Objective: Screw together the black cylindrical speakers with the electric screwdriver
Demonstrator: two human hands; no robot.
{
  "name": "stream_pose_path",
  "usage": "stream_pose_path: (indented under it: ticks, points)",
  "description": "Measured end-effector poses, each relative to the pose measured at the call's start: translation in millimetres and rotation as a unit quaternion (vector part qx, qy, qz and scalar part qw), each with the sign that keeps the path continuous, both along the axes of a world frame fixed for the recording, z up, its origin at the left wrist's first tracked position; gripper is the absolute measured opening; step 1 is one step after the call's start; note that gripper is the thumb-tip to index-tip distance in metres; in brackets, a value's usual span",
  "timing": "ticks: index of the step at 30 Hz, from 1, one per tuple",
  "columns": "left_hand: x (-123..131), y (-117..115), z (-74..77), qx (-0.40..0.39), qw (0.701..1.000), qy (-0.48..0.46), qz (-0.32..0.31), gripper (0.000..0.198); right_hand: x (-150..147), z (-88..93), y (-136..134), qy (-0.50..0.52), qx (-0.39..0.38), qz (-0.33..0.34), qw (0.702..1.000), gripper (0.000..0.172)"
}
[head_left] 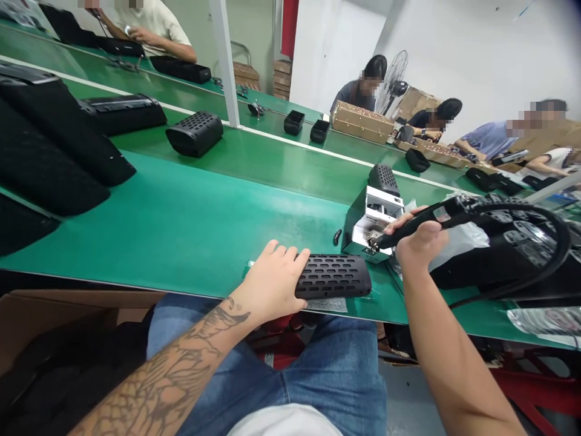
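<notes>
My left hand (275, 281) lies over the left end of a black perforated housing (338, 275), its fingers wrapped across the top. The housing rests slots-up near the table's front edge, with clear plastic film (330, 304) showing under it. In my right hand (422, 242) is a black electric screwdriver (415, 227), tilted so its tip meets the front of a small white and black screw feeder (370, 233). A thick black cable curves off the screwdriver's rear end. Left of the feeder lies a small black part (337, 237).
Large black housings (49, 133) stand at the left. Another perforated housing (195, 133) sits on the green belt (290, 160). Behind the feeder is one more perforated housing (384, 177). Black parts and plastic bags crowd the right side (517, 242). Several people work across the line.
</notes>
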State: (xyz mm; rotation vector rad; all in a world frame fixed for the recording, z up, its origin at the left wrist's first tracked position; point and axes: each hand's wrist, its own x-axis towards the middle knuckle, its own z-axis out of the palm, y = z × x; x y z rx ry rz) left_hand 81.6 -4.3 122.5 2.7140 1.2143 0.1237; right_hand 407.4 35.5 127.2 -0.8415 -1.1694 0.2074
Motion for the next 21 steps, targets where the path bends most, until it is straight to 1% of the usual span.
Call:
stream_pose_path:
  ticks: [3,6,7,9,11,12,13,16,19,21]
  points:
    - [-1.4,2.2,-3.4,0.005,1.0,-0.014,-0.009,0.1,-10.3,12.7,-12.7,0.022,-0.008,-0.003,1.0,0.065]
    - [-2.4,4.1,-5.2,0.01,1.0,-0.016,-0.016,0.101,-26.6,37.1,-36.4,0.065,-0.003,0.007,0.998,0.068]
    - [-2.6,4.4,-5.2,0.012,1.0,-0.016,-0.018,0.102,-33.8,46.2,-47.1,0.076,-0.004,0.028,0.997,0.069]
    - [-2.9,4.3,-4.5,0.015,1.0,-0.015,-0.022,0.102,-52.3,63.0,-70.4,0.077,-0.022,0.123,0.989,0.069]
    - [-3.3,3.6,-3.4,0.017,0.999,-0.015,-0.022,0.102,-75.5,74.3,-91.3,0.063,-0.067,0.245,0.965,0.067]
    - [-3.4,3.1,-3.0,0.016,1.0,-0.016,-0.022,0.102,-87.7,76.9,-98.9,0.072,-0.092,0.266,0.957,0.067]
    - [-3.6,2.6,-2.7,0.014,1.0,-0.017,-0.021,0.102,-99.2,77.1,-103.9,0.074,-0.104,0.289,0.949,0.066]
    - [-3.9,1.3,-3.0,0.012,1.0,-0.021,-0.019,0.102,-122.0,65.7,-103.5,0.079,-0.102,0.301,0.945,0.066]
    - [-3.8,1.1,-4.7,0.022,0.999,-0.027,-0.024,0.101,-121.4,48.1,-89.6,0.064,-0.077,0.307,0.946,0.072]
    - [-3.4,1.7,-5.5,0.026,0.999,-0.029,-0.028,0.101,-112.9,39.7,-80.2,0.02,-0.059,0.338,0.939,0.072]
